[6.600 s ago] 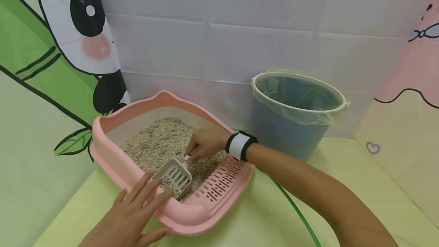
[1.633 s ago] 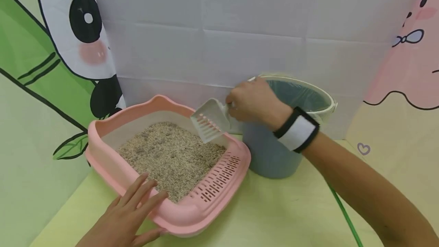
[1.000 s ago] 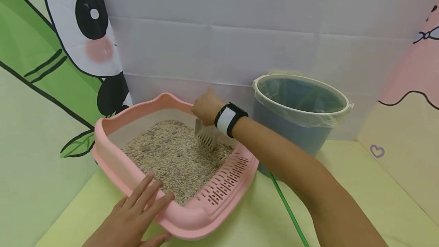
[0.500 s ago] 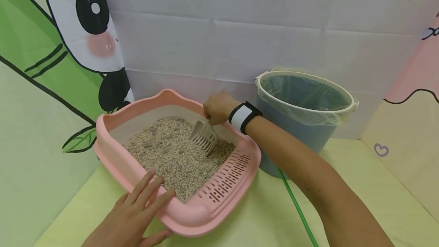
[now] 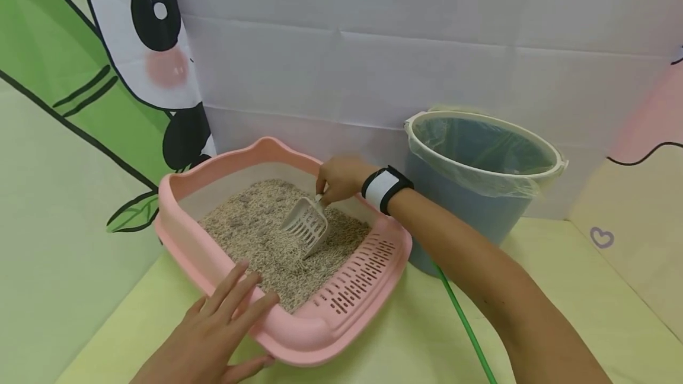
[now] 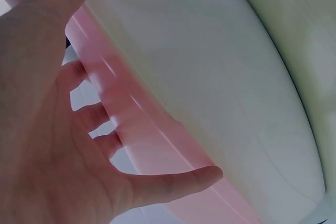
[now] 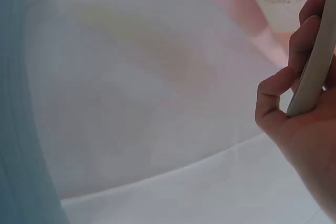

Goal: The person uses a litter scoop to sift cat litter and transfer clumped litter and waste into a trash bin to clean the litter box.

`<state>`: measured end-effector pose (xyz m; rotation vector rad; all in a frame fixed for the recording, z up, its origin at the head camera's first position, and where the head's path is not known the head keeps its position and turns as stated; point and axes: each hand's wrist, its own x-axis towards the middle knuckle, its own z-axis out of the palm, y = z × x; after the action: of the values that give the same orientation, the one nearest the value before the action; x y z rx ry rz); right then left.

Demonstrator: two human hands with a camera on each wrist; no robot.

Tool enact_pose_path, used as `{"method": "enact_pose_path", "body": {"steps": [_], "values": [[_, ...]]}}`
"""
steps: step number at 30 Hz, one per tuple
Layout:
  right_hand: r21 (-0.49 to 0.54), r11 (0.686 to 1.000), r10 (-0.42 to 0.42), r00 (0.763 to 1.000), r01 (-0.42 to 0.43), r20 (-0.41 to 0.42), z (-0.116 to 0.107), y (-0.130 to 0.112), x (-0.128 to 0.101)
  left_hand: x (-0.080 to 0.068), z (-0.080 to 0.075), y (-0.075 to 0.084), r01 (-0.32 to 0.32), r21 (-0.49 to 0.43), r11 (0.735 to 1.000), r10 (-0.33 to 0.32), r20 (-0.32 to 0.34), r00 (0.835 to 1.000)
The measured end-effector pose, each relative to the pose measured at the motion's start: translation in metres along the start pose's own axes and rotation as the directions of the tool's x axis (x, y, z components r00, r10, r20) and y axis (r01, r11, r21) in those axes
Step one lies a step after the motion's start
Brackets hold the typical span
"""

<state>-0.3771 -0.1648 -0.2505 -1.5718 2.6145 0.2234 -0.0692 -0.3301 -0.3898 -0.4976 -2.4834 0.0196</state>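
In the head view my right hand (image 5: 344,180) grips the handle of a pale slotted litter scoop (image 5: 306,222). The scoop's front edge touches the litter (image 5: 256,224) inside a pink litter box (image 5: 187,233). Its handle (image 7: 317,56) crosses the palm of the curled right hand (image 7: 310,114) in the right wrist view. My left hand (image 5: 208,330) rests on the box's near left rim, fingers spread and fairly straight over it. In the left wrist view, that hand's thumb (image 6: 173,184) lies along the outside of the pink rim (image 6: 142,114).
A blue-grey bucket (image 5: 453,206) lined with a clear bag stands close to the right of the box, beside the right forearm. A green cord (image 5: 466,325) runs below that forearm. Cartoon-printed sheets (image 5: 427,46) stand behind the yellow-green tabletop (image 5: 427,336).
The scoop was by the bucket's rim, then came back over the litter box. Over the last second it moved nearer the middle of the litter. My left hand stayed on the rim.
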Motion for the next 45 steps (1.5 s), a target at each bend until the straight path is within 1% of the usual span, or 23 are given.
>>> {"method": "enact_pose_path", "body": {"steps": [3, 5, 7, 10, 13, 15, 18, 21, 23, 25, 28, 32, 33, 35, 37, 38, 41, 44, 45], "values": [[0.1, 0.993, -0.071, 0.997, 0.069, 0.023, 0.007, -0.008, 0.003, 0.002, -0.001, 0.0, -0.004, 0.006, 1.0, 0.004, -0.001, 1.0], [0.137, 0.984, -0.12, 0.993, 0.116, 0.022, 0.012, -0.016, 0.006, 0.003, -0.002, 0.0, 0.001, 0.003, 1.0, -0.001, 0.005, 1.0], [0.143, 0.98, -0.144, 0.989, 0.139, 0.02, 0.015, -0.024, 0.009, 0.004, -0.003, 0.001, 0.011, -0.003, 1.0, -0.011, 0.015, 1.0], [0.09, 0.988, -0.126, 0.992, 0.124, 0.016, 0.015, -0.038, 0.009, 0.005, -0.004, 0.002, 0.023, -0.013, 1.0, -0.022, 0.03, 0.999], [0.047, 0.994, -0.1, 0.994, 0.099, 0.032, 0.01, -0.05, 0.01, 0.006, -0.004, 0.002, 0.029, -0.017, 0.999, -0.028, 0.041, 0.999], [0.03, 0.993, -0.112, 0.993, 0.111, 0.036, 0.011, -0.056, 0.013, 0.005, -0.003, 0.001, 0.032, -0.016, 0.999, -0.031, 0.043, 0.999], [0.051, 0.986, -0.158, 0.987, 0.157, 0.023, 0.017, -0.063, 0.019, 0.004, -0.001, -0.001, 0.024, -0.02, 1.0, -0.023, 0.029, 0.999], [0.152, 0.964, -0.225, 0.974, 0.218, 0.03, 0.029, -0.064, 0.024, 0.001, 0.002, -0.001, 0.019, -0.034, 0.999, -0.018, 0.012, 1.0], [0.244, 0.94, -0.253, 0.967, 0.239, 0.028, 0.038, -0.062, 0.024, -0.001, 0.004, 0.0, 0.024, -0.046, 0.999, -0.024, 0.011, 1.0], [0.346, 0.907, -0.266, 0.964, 0.24, 0.028, 0.046, -0.057, 0.022, -0.003, 0.005, 0.001, 0.03, -0.051, 0.998, -0.029, 0.011, 1.0], [0.43, 0.866, -0.287, 0.958, 0.257, 0.005, 0.053, -0.049, 0.017, -0.003, 0.005, 0.003, 0.041, -0.048, 0.998, -0.041, 0.015, 0.999], [0.491, 0.838, -0.26, 0.965, 0.24, -0.028, 0.05, -0.037, 0.001, -0.002, 0.004, 0.003, 0.032, -0.035, 0.999, -0.032, 0.002, 0.999], [0.519, 0.825, -0.24, 0.97, 0.224, -0.037, 0.047, -0.033, -0.005, -0.002, 0.003, 0.003, 0.028, -0.03, 0.999, -0.028, -0.001, 1.0], [0.568, 0.805, -0.166, 0.984, 0.172, -0.062, 0.042, -0.025, -0.019, -0.001, 0.002, 0.002, 0.022, -0.024, 0.999, -0.022, -0.001, 1.0], [0.627, 0.765, -0.111, 0.989, 0.146, -0.096, 0.037, -0.016, -0.032, -0.001, 0.001, 0.001, 0.013, -0.011, 1.0, -0.013, -0.003, 1.0], [0.65, 0.752, -0.059, 0.993, 0.114, -0.105, 0.034, -0.011, -0.039, 0.0, 0.001, 0.0, 0.007, -0.008, 1.0, -0.007, -0.005, 1.0], [0.74, 0.671, 0.093, 0.987, 0.037, -0.133, 0.029, 0.004, -0.059, 0.001, 0.001, -0.001, -0.019, 0.006, 1.0, 0.019, -0.028, 0.999], [0.816, 0.577, 0.206, 0.97, -0.017, -0.125, 0.026, 0.015, -0.075, 0.0, 0.002, -0.002, -0.029, 0.01, 1.0, 0.029, -0.041, 0.999], [0.836, 0.548, 0.219, 0.967, -0.012, -0.13, 0.026, 0.018, -0.078, 0.0, 0.002, -0.002, -0.025, 0.006, 1.0, 0.025, -0.037, 0.999]]}}
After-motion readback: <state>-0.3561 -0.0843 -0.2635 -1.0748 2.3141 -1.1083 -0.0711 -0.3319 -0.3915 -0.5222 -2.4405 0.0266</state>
